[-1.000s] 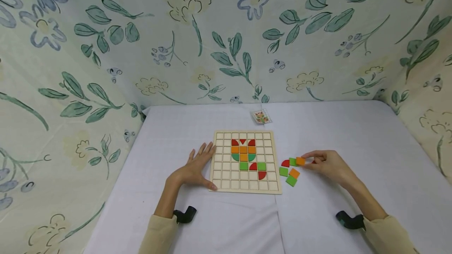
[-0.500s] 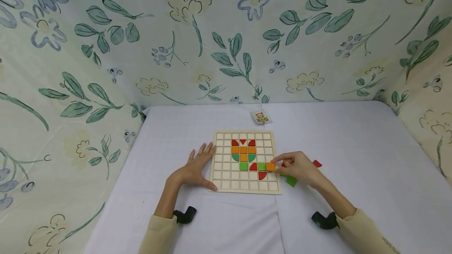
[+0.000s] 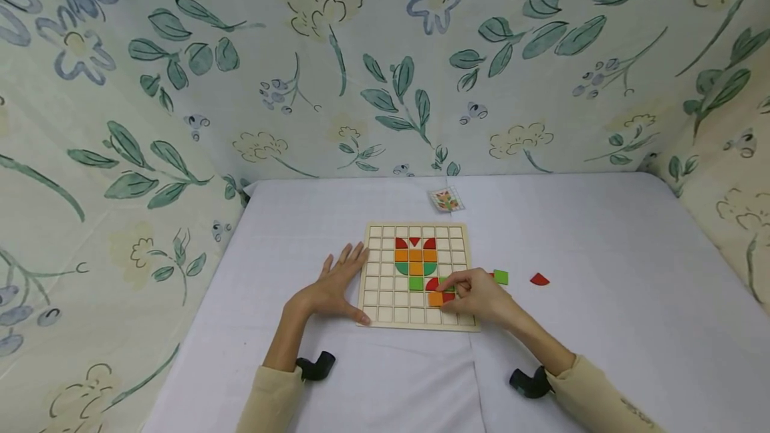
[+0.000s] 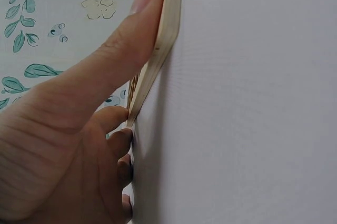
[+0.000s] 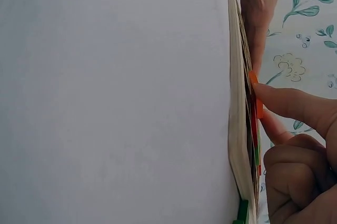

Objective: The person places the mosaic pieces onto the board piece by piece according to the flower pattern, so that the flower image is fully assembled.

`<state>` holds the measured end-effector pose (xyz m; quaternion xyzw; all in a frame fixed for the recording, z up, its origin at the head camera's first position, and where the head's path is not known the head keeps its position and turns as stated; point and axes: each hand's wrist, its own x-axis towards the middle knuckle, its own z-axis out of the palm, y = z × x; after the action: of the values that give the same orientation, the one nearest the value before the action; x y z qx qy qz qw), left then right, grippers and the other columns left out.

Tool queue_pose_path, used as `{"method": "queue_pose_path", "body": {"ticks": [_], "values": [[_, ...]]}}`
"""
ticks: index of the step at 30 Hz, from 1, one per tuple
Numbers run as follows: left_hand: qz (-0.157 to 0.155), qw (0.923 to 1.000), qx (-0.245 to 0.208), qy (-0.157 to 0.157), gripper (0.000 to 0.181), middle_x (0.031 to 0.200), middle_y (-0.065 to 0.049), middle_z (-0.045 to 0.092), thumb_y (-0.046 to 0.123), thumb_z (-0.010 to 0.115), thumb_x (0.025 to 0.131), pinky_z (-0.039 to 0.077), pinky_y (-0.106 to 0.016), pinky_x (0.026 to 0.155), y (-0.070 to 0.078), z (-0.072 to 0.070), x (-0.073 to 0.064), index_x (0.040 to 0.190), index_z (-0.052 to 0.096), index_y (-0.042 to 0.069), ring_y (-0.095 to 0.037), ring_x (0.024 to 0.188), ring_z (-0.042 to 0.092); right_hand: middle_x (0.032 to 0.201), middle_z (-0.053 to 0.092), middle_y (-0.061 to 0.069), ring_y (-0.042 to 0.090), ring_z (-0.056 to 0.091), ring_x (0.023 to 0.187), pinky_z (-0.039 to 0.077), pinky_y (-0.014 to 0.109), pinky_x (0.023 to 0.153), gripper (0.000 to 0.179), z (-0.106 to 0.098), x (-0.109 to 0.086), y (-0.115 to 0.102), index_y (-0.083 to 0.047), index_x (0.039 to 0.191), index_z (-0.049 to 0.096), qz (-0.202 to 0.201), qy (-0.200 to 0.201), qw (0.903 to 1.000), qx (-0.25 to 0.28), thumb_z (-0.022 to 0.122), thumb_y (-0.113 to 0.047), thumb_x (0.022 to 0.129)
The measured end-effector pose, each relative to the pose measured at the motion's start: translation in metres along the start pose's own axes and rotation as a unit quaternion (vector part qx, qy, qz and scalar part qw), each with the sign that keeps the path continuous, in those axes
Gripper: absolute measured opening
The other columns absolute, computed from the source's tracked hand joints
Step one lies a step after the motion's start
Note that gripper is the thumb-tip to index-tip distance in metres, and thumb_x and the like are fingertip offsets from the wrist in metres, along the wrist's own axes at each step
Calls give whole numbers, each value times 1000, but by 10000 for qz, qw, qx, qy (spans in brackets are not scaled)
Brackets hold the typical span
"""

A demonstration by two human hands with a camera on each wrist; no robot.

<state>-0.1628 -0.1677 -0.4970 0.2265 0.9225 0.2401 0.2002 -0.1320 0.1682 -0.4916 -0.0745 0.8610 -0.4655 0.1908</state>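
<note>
A wooden grid board [image 3: 385, 313] lies on the white-covered table, with red, orange and green tiles set in a tulip-like pattern. My left hand [image 3: 329, 291] rests spread along its left side, thumb at the near corner; in the left wrist view the thumb [image 4: 124, 40] lies over the board's edge. Over the lower middle squares, my right hand [image 3: 483, 296] pinches an orange square tile [image 3: 435, 299] between thumb and index finger. That tile [image 5: 256, 95] sits close over the board surface in the right wrist view. A red quarter-round tile [image 3: 448, 297] beside it is partly covered by the fingers.
Right of the board lie a green square tile [image 3: 501, 277] and a red quarter-round tile [image 3: 539, 279]; my right hand hides other loose tiles there. Behind the board is a small pattern card [image 3: 446, 200] in clear wrap. Floral cloth [image 3: 385, 72] hangs around the table.
My right hand has carried the orange square tile from the loose tiles leftward, past the board's right edge, to the lower middle squares. The left hand has stayed in place.
</note>
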Motion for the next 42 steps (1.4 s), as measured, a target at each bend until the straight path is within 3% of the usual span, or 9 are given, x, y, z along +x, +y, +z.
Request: {"method": "queue_pose_path", "body": {"ticks": [16,26,31,42], "values": [[18,10000,2,-25,142,176,-4,-6,54,95,65,-10,-60,131,1,0,1,168,5,15,-29,163,-13,55,32,-4,12,29,52,23,22,52,19,7,0,-5,-12,99,80,56,246,9997,-53,87,-11,81],[46,10000,-67,-16,142,176,-6,-5,52,95,65,-9,-61,131,0,0,0,168,6,14,-31,163,-13,56,32,-5,11,30,52,24,22,52,19,4,0,-2,-13,100,80,-36,175,9998,2,87,-15,82],[126,9998,-183,9,141,176,-9,-4,48,97,65,-8,-63,130,1,-1,-1,168,7,11,-34,163,-11,58,32,-4,12,31,54,24,22,51,22,-14,-5,3,-11,106,79,30,316,9995,77,84,-19,86],[98,9998,-164,1,140,176,-9,-4,48,96,66,-8,-62,130,2,-2,-2,168,7,12,-34,163,-11,64,31,-4,12,33,59,25,24,50,33,-71,-25,25,-5,118,76,392,1246,9907,-388,80,-20,89]]}}
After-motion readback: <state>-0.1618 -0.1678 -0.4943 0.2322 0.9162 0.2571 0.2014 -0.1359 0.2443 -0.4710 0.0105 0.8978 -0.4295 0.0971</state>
